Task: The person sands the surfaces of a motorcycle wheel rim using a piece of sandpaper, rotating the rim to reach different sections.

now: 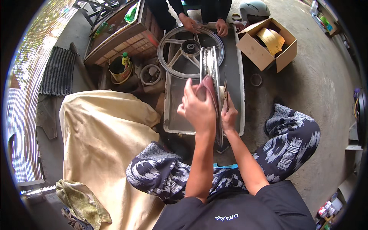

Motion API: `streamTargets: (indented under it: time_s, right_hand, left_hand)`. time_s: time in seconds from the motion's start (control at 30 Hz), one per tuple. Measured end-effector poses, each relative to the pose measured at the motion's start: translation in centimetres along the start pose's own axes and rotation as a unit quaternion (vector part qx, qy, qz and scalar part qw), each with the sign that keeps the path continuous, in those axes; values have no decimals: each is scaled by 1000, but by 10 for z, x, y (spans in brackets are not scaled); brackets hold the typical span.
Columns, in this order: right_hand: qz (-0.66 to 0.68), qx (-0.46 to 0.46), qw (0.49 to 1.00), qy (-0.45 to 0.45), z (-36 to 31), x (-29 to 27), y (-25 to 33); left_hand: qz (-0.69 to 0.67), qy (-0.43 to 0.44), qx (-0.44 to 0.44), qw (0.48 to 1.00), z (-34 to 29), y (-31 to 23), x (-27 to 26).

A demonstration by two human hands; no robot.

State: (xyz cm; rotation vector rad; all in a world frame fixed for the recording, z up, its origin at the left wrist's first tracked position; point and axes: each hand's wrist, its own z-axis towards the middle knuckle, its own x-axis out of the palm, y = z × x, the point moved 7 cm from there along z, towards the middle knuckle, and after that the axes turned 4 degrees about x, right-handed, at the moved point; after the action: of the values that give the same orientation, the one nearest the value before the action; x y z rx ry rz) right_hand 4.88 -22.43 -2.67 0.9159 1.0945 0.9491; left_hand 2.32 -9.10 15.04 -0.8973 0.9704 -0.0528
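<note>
A motorcycle wheel rim (210,61) stands on edge in front of me, seen nearly edge-on. My left hand (197,109) is at its left side, pinching a folded reddish-brown sheet that looks like sandpaper (207,85) against the rim. On the other side, my right hand (229,116) grips the wheel near a spoke; its fingertips are partly hidden. A second spoked wheel (172,69) lies flat on the grey tray (180,120), just beyond the first. Another person's hands (189,23) rest at the far edge of that wheel.
An open cardboard box (251,48) holding a yellow roll stands right of the tray, near a grey helmet (254,9). Left are a wooden cabinet (126,44), a bucket with a green bottle (119,73) and a small pail (150,74). A beige cloth cover (103,126) drapes beside my left knee.
</note>
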Motion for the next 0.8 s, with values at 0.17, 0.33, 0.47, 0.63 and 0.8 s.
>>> streamTargets:
  time_s: [0.17, 0.33, 0.47, 0.63, 0.8]
  right_hand:
    - [12, 10, 1000, -25, 6, -3, 1]
    - [-1, 0, 999, -35, 3, -9, -1]
    - [-2, -19, 999, -26, 2, -5, -1]
    - [12, -32, 998, -45, 5, -6, -5]
    - [3, 43, 999, -19, 7, -16, -14]
  left_hand:
    - [-30, 49, -54, 997, -16, 13, 12]
    - [-38, 49, -107, 992, -75, 28, 9]
    - [17, 7, -81, 997, -39, 10, 9]
    - [36, 13, -38, 999, -17, -6, 11]
    - [17, 84, -67, 994, -80, 17, 0]
